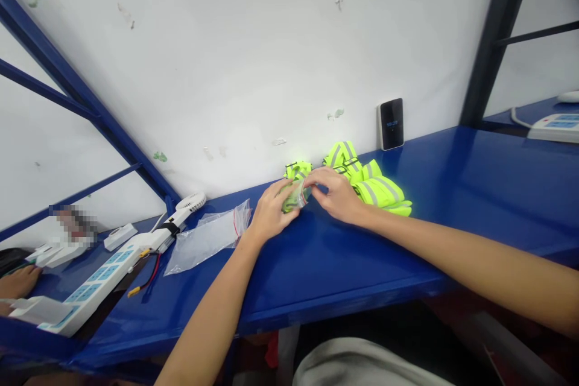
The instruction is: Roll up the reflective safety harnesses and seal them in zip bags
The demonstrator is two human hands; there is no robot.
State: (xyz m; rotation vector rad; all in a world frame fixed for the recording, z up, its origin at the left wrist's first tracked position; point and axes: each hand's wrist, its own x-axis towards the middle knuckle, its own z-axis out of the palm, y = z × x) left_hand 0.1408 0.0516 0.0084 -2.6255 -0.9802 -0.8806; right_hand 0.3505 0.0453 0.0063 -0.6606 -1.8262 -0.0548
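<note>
A small clear zip bag [297,196] with something neon yellow-green inside is held between my two hands over the blue table. My left hand [271,210] wraps round its left side, thumb underneath. At the bag's red-lined opening edge, my right hand [335,194] pinches with thumb and forefinger. Just behind the bag lies a small neon yellow reflective strap bundle [298,169]. More folded neon yellow straps with grey reflective stripes [380,190] lie beyond and right of my right hand. Flat empty zip bags [208,240] rest left of my left hand.
A white power strip [102,280], a small white fan [192,202] and a red-black cable with yellow connectors [151,277] are on the left. A black-screened device [391,124] leans on the wall. Another person's hand [20,282] shows at far left.
</note>
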